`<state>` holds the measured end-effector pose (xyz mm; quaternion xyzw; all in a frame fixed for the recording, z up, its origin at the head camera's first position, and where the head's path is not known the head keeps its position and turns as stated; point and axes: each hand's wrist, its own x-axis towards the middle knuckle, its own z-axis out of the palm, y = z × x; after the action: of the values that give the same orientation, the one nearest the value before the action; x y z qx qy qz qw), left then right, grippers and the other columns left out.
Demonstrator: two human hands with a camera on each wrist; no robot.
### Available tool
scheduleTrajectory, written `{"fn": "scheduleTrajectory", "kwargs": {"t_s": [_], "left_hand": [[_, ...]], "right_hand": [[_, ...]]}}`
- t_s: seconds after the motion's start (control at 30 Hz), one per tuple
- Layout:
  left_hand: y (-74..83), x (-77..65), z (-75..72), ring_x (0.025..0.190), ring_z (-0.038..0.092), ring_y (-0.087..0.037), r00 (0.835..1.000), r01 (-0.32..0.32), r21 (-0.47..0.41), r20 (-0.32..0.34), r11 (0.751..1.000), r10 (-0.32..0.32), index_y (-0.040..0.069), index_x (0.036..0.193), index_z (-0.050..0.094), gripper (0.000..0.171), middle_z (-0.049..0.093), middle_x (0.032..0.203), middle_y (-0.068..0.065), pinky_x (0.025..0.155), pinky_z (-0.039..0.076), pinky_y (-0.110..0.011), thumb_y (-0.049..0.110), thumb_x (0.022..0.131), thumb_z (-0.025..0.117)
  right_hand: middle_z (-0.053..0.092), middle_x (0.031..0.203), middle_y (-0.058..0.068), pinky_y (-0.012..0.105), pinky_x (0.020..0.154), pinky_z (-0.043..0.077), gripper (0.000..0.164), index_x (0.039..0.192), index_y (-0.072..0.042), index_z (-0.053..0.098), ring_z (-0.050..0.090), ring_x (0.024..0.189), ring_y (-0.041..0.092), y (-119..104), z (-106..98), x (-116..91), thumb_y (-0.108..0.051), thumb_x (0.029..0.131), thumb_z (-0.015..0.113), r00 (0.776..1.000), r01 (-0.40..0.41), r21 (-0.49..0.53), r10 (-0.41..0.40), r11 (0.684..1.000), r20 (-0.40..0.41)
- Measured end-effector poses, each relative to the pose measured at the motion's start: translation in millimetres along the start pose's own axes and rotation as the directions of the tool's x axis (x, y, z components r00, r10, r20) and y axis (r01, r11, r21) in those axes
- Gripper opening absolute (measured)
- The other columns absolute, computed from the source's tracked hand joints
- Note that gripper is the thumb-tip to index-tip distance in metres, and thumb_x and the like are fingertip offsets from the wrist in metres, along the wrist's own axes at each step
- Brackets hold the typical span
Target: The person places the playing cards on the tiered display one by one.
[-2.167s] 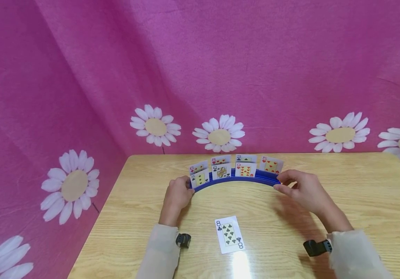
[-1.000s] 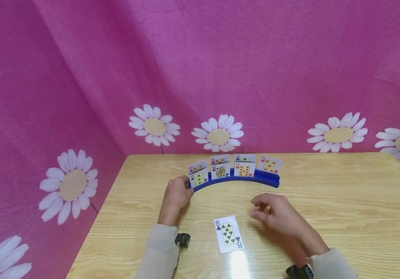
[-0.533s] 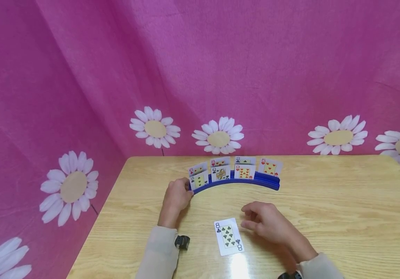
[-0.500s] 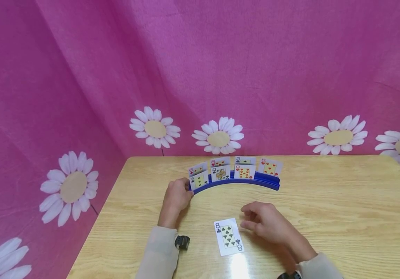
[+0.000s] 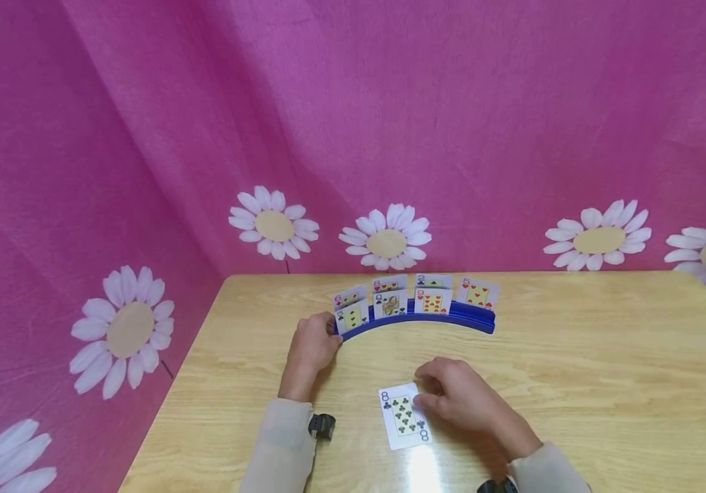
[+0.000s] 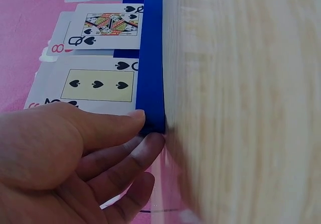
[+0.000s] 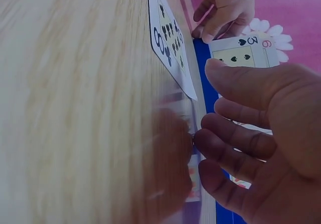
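Note:
My left hand (image 5: 312, 346) grips the left end of a blue curved card holder (image 5: 474, 319), thumb in front and fingers beneath the end in the left wrist view. Two rows of playing cards stand in it: the three of spades (image 6: 98, 83), queen of spades (image 5: 391, 305) and nine of hearts (image 5: 433, 302) in front, with others behind. At the right, the five of hearts (image 5: 477, 294) stands alone. Face up on the table lies the eight of clubs (image 5: 400, 419). My right hand (image 5: 460, 398) hovers at that card's right edge, fingers loosely bent, nothing held.
The pale wooden table (image 5: 599, 383) runs back to a pink cloth (image 5: 482, 137) printed with white daisies. More of this cloth hangs along the left side. A bright light reflection lies on the wood just below the loose card.
My right hand has let go of the holder's right end and moved down and left to the eight of clubs. My left hand keeps its grip. The cards stay put.

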<state>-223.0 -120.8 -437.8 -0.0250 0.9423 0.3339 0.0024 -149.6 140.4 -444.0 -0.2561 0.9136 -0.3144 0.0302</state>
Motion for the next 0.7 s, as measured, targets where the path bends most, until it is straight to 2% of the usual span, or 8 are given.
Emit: {"fn": "scheduleTrajectory", "kwargs": {"t_s": [0.13,0.27,0.4,0.7], "left_hand": [[0.1,0.5,-1.6,0.095,0.063,-0.024,1.0,-0.021,0.006,-0.006,1.0,0.021,-0.003,0.12,0.067,0.033,0.07,0.105,-0.015,0.089,0.052,-0.041,0.004,0.089,0.074],[-0.3,0.1,-2.2,0.094,0.064,-0.024,0.999,-0.038,0.009,-0.011,0.999,0.038,-0.003,0.119,0.068,0.032,0.07,0.103,-0.014,0.088,0.052,-0.04,0.004,0.089,0.074],[-0.8,-0.4,-1.8,0.096,0.064,-0.024,0.999,-0.035,0.008,-0.01,0.999,0.035,-0.003,0.12,0.067,0.033,0.07,0.104,-0.015,0.09,0.052,-0.041,0.005,0.089,0.074],[-1.0,0.3,-1.3,0.098,0.063,-0.024,1.0,-0.025,0.029,0.009,0.999,0.025,-0.003,0.122,0.067,0.034,0.07,0.105,-0.015,0.092,0.051,-0.042,0.007,0.09,0.073]], "right_hand": [[0.056,0.08,-0.007,0.031,0.068,0.047,0.027,0.105,-0.005,0.073,0.049,0.073,0.01,-4,0,4,-0.017,0.083,0.081,0.999,-0.023,-0.025,0.024,0.999,0.025],[0.057,0.081,-0.006,0.033,0.07,0.048,0.028,0.106,-0.005,0.073,0.05,0.074,0.012,-7,2,7,-0.018,0.082,0.081,0.997,-0.053,-0.041,0.055,0.998,0.058],[0.056,0.083,-0.006,0.035,0.071,0.048,0.031,0.107,-0.005,0.073,0.05,0.075,0.012,-11,5,9,-0.019,0.081,0.082,0.994,-0.081,-0.063,0.085,0.995,0.073],[0.053,0.081,-0.007,0.032,0.065,0.043,0.032,0.106,-0.008,0.075,0.048,0.073,0.013,-18,6,12,-0.022,0.079,0.085,0.98,-0.151,-0.134,0.166,0.979,0.106]]}}
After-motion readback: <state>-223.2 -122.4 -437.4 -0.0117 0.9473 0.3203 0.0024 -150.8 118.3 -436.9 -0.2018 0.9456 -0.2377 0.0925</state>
